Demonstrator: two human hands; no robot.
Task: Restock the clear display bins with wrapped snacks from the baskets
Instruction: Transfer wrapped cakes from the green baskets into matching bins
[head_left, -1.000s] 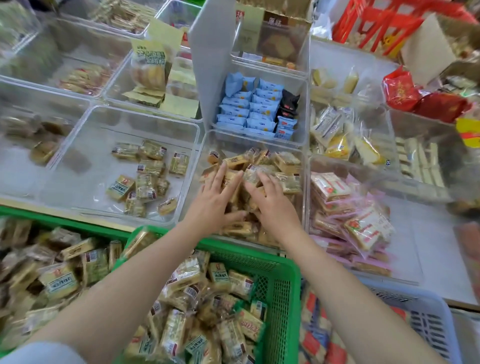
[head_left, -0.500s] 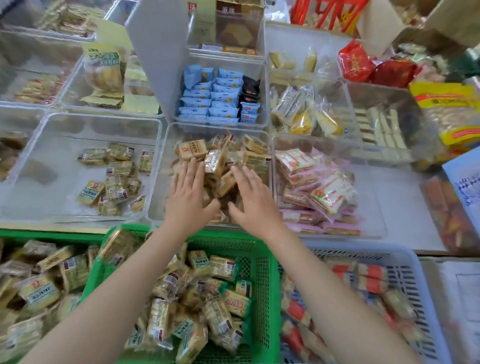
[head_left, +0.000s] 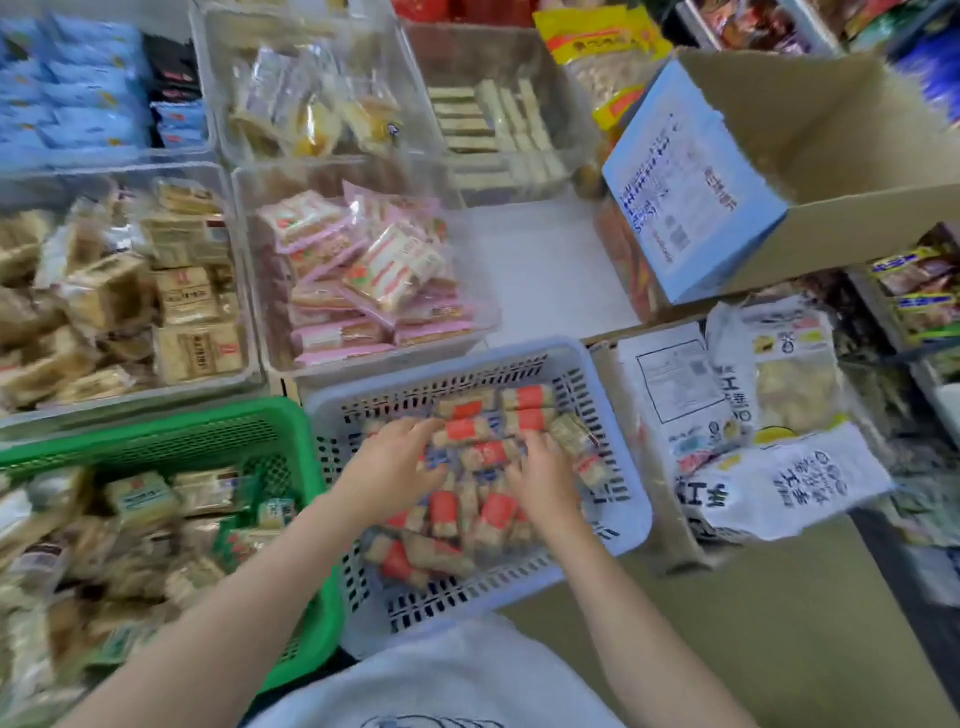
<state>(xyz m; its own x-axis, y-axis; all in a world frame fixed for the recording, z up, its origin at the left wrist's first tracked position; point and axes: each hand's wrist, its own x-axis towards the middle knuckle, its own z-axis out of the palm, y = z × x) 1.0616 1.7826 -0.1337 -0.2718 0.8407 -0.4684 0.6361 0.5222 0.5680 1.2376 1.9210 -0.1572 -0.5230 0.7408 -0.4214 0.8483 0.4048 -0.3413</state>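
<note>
A pale blue basket (head_left: 631, 499) in front of me holds several tan wrapped snacks with red bands (head_left: 493, 512). Both my hands are down inside it. My left hand (head_left: 389, 465) curls its fingers over a cluster of these snacks from the left. My right hand (head_left: 545, 483) closes on the same cluster from the right, so the snacks sit bunched between the two hands. Just behind the basket stands a clear bin (head_left: 485, 317) of pink-wrapped snacks (head_left: 374, 270). The picture is blurred by motion.
A green basket (head_left: 156, 431) of tan wrapped snacks touches the blue one on the left. Behind it is a clear bin of tan square packs (head_left: 182, 291). An open cardboard box (head_left: 831, 156) and white printed bags (head_left: 779, 467) lie to the right.
Both hands left the bin of tan snacks and came back and right into the pale blue basket. They now close on red-banded snacks. My view swung right.
</note>
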